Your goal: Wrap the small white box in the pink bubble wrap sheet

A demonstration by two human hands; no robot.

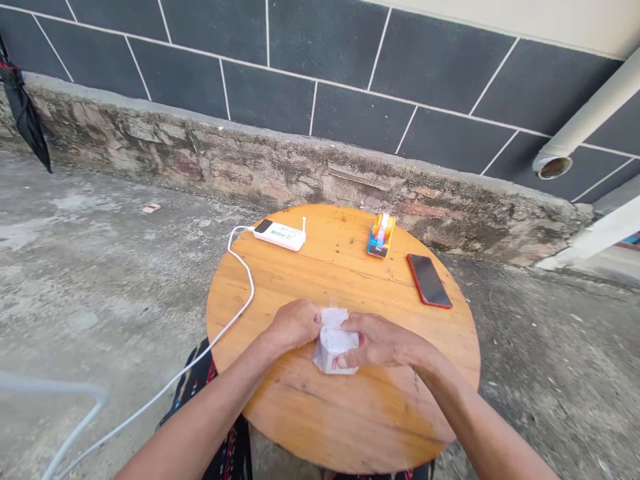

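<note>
A small white box [339,341] rests on the round wooden table [320,420], close to my body. Translucent plastic wrap [333,316] lies around it, and one flap sticks out on its far side. My left hand [297,323] is closed at the left edge of that flap, with the thumb and fingers pinched together. From the right, my right hand [380,339] grips the box, its thumb on the near face and its fingers over the far top edge. The palm side of my left hand is hidden.
Toward the table's far side are a white power bank-like device [280,235] with a white cable [245,303], and an orange and blue tape dispenser [381,235]. A red-edged phone [429,281] lies at the right. Behind runs a stone-based wall [280,170] with a drainpipe [575,127].
</note>
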